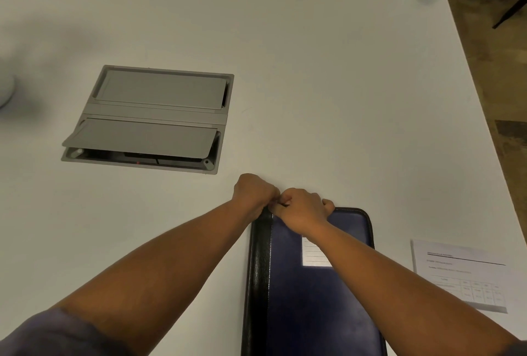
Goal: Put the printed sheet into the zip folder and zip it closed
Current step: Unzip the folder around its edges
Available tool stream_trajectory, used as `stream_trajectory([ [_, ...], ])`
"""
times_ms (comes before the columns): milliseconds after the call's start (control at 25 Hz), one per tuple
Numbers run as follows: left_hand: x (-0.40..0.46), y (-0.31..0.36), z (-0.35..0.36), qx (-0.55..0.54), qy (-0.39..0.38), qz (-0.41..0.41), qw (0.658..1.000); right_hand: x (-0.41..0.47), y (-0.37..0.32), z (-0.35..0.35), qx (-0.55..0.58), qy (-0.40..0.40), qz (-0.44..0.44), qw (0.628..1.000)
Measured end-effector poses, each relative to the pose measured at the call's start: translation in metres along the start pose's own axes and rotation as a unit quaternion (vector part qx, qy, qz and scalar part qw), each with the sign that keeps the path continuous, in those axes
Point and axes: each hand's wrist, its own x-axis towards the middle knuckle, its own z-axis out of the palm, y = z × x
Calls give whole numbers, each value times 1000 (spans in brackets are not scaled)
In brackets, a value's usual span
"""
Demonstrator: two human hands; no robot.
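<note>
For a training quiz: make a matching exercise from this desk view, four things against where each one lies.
Things:
1. zip folder
2. printed sheet
3. cable hatch
4. both hands (left hand, right hand)

Places:
A. set into the table, far left
B. at the folder's far left corner
C. flat on the table, right of the folder
D. near edge, under the right forearm

Pairs: 1-D, 2-C, 3-A, 4-B

Navy zip folder [319,298] flat, closed (black spine left); printed sheet [462,273] beside it, right.
</note>
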Motion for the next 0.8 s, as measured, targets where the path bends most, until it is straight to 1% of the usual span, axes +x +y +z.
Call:
stream_trajectory([
  [120,0,-3,1,-4,-7,23,1000,4,-6,1,25,-4,27,999],
  [320,1,-10,-3,-14,-33,62,997,7,-13,-5,71,-41,73,994],
  [440,-5,-17,-5,-12,-39,127,991,11,-18,-7,93,-41,93,990],
  [520,-9,-28,-8,38,-41,185,981,15,-18,-6,87,-43,94,991],
  [600,-10,-38,-11,96,-64,235,965,15,-18,-6,69,-47,83,993],
  [720,-4,-45,-23,175,-94,279,940,17,-19,-7,47,-55,84,994],
  [800,3,-46,-30,198,-119,294,928,18,-22,-8,43,-60,91,993],
])
